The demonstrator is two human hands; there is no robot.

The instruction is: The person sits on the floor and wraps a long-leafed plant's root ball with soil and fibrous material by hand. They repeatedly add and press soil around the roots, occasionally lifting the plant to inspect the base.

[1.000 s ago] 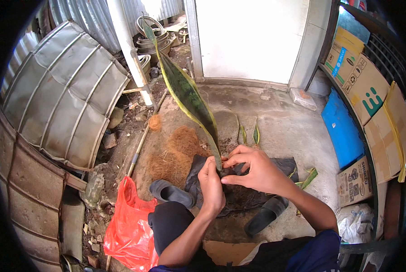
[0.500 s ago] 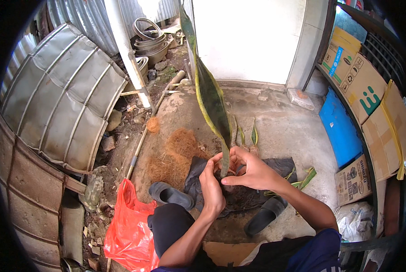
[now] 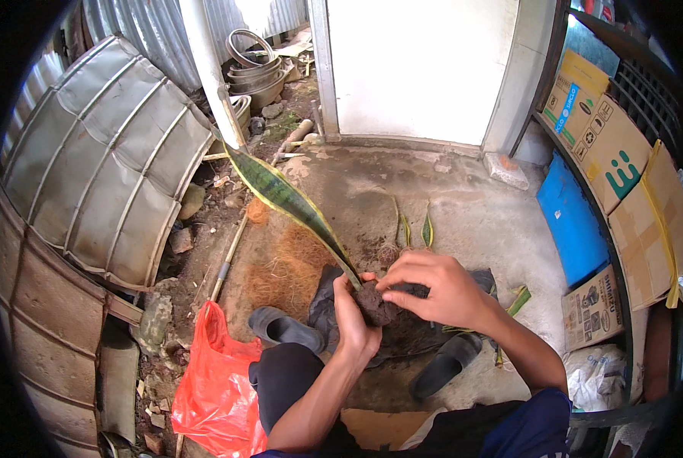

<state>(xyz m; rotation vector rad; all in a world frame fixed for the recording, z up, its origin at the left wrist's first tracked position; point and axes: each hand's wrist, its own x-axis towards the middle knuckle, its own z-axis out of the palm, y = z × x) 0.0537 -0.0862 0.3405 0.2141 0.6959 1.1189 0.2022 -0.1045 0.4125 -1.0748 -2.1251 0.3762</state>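
A snake plant [image 3: 292, 200], with one long yellow-edged leaf, leans to the far left. Dark soil is packed in a ball [image 3: 375, 304] around its base. My left hand [image 3: 353, 317] is closed round the soil ball from the left. On its right side, the thumb and fingertips of my right hand [image 3: 437, 290] pinch at the soil. Below both hands lies a black plastic sheet [image 3: 330, 290] with loose soil on it, partly hidden by my hands. Several smaller snake plant cuttings [image 3: 427, 229] with roots rest on the concrete beyond.
Brown coconut fibre [image 3: 284, 267] lies left of the sheet. A red plastic bag [image 3: 215, 382] and dark slippers [image 3: 288, 328] [image 3: 446, 366] are near my legs. Cut leaf pieces [image 3: 518, 301] lie right. Cardboard boxes [image 3: 597, 145] fill a rack; metal sheets [image 3: 116, 160] lean left.
The leaf has tilted from nearly upright to the far left. My right hand has shifted from cupping the plant's base to the right side of the soil ball, which now shows.
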